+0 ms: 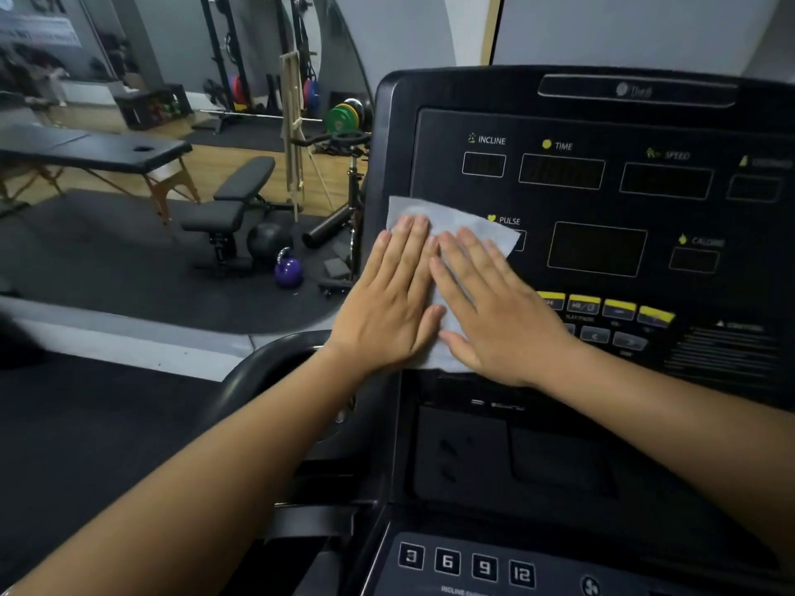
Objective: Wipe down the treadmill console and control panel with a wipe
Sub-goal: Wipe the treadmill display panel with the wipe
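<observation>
Head view: left hand (pixel 389 303) and right hand (pixel 494 307) lie side by side. Straight, flat fingers (pixel 413 247) press a white wipe (pixel 447 225) against the treadmill console (pixel 602 200).

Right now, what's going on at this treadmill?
A person is wiping the treadmill console. The left hand and right hand both lie flat, side by side, pressing a white wipe against the lower left of the display panel, next to the PULSE label. The yellow buttons to the right and the number keys lower down are not being touched.
</observation>
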